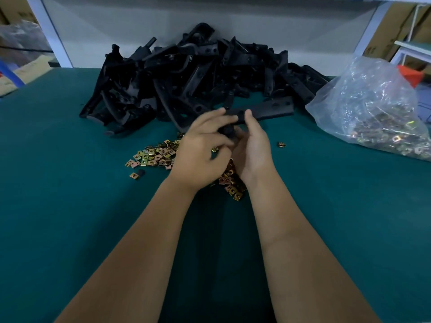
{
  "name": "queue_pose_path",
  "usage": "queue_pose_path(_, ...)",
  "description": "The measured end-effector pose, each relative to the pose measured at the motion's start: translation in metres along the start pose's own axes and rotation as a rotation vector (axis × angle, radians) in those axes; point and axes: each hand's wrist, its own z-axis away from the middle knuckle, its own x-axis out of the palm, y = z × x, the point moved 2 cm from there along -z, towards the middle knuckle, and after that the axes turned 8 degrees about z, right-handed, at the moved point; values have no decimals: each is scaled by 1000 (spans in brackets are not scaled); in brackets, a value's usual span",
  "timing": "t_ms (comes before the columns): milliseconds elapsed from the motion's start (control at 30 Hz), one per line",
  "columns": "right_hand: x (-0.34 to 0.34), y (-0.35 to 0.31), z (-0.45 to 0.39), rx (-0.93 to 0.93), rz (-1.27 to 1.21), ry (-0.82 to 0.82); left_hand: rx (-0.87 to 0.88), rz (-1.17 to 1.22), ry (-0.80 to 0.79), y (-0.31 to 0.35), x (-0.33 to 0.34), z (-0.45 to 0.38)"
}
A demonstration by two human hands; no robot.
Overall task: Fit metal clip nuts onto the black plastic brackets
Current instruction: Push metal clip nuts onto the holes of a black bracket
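Fingers (248, 116) of the right hand (253, 152) curl over the near edge of a black plastic bracket (268, 110), pinching it from the front, while the fingers of the left hand (200, 150) curl round the bracket's left end and the darker part that hangs below it. Motion blur hides the fingertips between the two palms, so whether a clip nut is held there cannot be told. The bracket is raised above the bench (70, 206), its flat strip with two small holes reaching out to the right of the hands.

Under and beside the hands lies a scatter of brass-coloured clip nuts (154, 156) on the green bench surface, most of it to the left, some between the wrists. A single clip nut (281, 144) sits apart to the right, and another one (133, 175) lies at the near left edge of the scatter beside a small black piece (140, 172).

Behind the hands a heap of black brackets (186, 73) is piled against the pale back panel (233, 22). At the right rests a clear plastic bag (373, 101) holding more clip nuts.
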Motion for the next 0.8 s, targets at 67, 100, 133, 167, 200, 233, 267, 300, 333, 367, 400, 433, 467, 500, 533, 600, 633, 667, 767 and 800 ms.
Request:
queue_pose_path(67, -4, -6, -1, -91, 65, 96, -132, 155, -15, -2, 1, 2)
queue_pose_path(100, -4, -8, -1, -128, 97, 122, -215, 237, 31, -2, 0, 3)
queue_pose_path(133, -5, -8, -2, -144, 115, 130, -295, 310, 114, -3, -1, 3)
queue_pose_path(167, -4, -8, -2, -149, 133, 132, -363, 364, 222, -3, -3, 3)
queue_pose_path(200, -4, -7, -1, -150, 153, 138, -420, 388, 336, -5, -6, 2)
queue_pose_path(233, -3, -7, -1, -152, 177, 140, -471, 386, 436, -7, -9, 2)
queue_pose_path(267, -2, -6, -2, -153, 190, 142, -525, 386, 505, -11, -12, 1)
queue_pose_path(300, -2, -5, -2, -148, 194, 141, -588, 416, 544, -15, -15, 1)
queue_pose_path(333, -2, -4, -3, -142, 196, 140, -657, 475, 558, -18, -16, 1)
queue_pose_path(367, -2, -4, -4, -137, 211, 139, -718, 546, 554, -21, -18, 0)
queue_pose_path(400, -2, -4, -5, -136, 238, 138, -766, 617, 537, -23, -18, 0)
queue_pose_path(433, -2, -3, -6, -139, 279, 128, -804, 678, 508, -24, -19, 0)
queue_pose_path(467, -2, -3, -6, -145, 323, 108, -830, 721, 473, -25, -19, -1)
queue_pose_path(500, -1, -3, -5, -151, 367, 79, -848, 739, 425, -26, -18, -1)
queue_pose_path(533, 1, -3, -3, -156, 410, 47, -865, 728, 359, -26, -16, -1)
queue_pose_path(600, 5, -2, 0, -175, 486, 8, -908, 674, 194, -27, -11, 0)
queue_pose_path(633, 6, -2, 1, -190, 501, 6, -934, 672, 149, -28, -9, 1)
queue_pose_path(667, 7, -1, 1, -207, 493, 22, -961, 705, 159, -29, -8, 2)
queue_pose_path(767, 2, -4, 2, -274, 465, 217, -1075, 991, 439, -34, -12, 1)
queue_pose_path(800, -3, -6, 2, -299, 481, 301, -1085, 1115, 552, -36, -14, 1)
